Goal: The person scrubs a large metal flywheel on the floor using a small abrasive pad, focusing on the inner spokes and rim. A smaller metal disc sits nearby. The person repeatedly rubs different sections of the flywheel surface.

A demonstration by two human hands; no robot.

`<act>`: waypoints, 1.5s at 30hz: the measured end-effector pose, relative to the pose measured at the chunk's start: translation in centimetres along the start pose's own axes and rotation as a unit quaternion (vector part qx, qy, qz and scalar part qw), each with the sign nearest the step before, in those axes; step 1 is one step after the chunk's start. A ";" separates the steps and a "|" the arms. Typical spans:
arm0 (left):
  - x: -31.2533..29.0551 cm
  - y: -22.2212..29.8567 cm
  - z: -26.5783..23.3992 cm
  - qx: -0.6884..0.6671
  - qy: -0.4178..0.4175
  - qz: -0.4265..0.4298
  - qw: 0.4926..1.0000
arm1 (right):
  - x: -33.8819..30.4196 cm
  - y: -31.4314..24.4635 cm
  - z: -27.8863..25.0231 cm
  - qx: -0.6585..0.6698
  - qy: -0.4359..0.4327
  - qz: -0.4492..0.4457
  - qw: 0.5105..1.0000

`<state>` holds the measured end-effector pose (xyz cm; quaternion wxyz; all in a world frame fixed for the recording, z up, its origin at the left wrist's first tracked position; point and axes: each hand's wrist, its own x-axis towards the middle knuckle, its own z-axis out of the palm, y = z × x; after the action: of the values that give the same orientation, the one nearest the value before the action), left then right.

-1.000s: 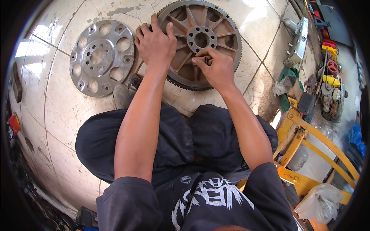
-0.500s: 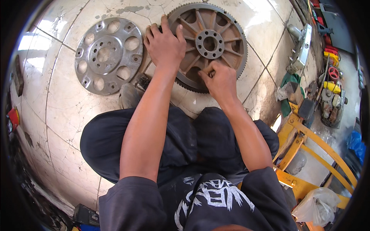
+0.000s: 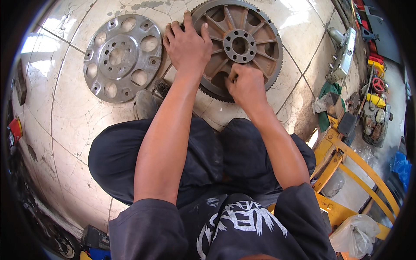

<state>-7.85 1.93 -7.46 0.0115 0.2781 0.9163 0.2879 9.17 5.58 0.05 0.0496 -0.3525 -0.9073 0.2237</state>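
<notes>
A brown, rust-stained flywheel with a toothed rim and a ring of bolt holes at its hub lies on the tiled floor before me. My left hand rests at its left edge, fingers spread and stretched forward, the thumb over the rim. Curled near the flywheel's lower part, just below the hub, is my right hand. Its fingers are closed, and whatever they hold is hidden. To the left lies a flat grey metal disc with large round holes, apart from my hands.
A dark brush-like piece lies near my shoe. At the right are a yellow metal frame, a silver metal part, a green cloth and a clear plastic bag. A red container sits at the far left.
My right hand has shifted slightly and turned, its fingers curling further out of sight. My left hand stays at the flywheel's edge. The whole view has moved a little.
</notes>
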 end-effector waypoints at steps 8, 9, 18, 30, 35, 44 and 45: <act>-0.2 0.6 -0.3 0.001 -0.011 0.001 1.000 | 0.1 0.4 0.0 0.015 -0.020 0.022 0.999; -0.1 0.6 -0.2 0.002 -0.009 0.002 1.000 | 0.0 0.4 0.3 0.012 -0.017 0.020 1.000; -0.3 0.4 -0.1 0.009 -0.008 -0.001 1.000 | -0.2 0.2 1.4 0.006 0.035 -0.032 0.999; 0.3 0.1 -0.1 0.018 -0.006 0.008 1.000 | -1.1 -0.4 0.0 0.032 -0.016 0.033 0.999; 0.2 0.7 -0.8 -0.006 -0.034 0.000 0.999 | -0.7 0.1 1.3 0.004 0.025 0.008 1.000; 0.3 0.1 -0.5 0.026 -0.018 0.011 0.999 | -0.6 0.2 1.1 0.024 -0.026 0.037 0.999; -0.1 0.3 -0.4 0.025 -0.024 0.007 0.999 | -0.9 0.3 0.7 0.035 -0.015 0.035 0.999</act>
<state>-7.66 1.90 -6.97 0.0241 0.2917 0.9205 0.2587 9.83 4.95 -0.62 0.0402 -0.3783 -0.8868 0.2623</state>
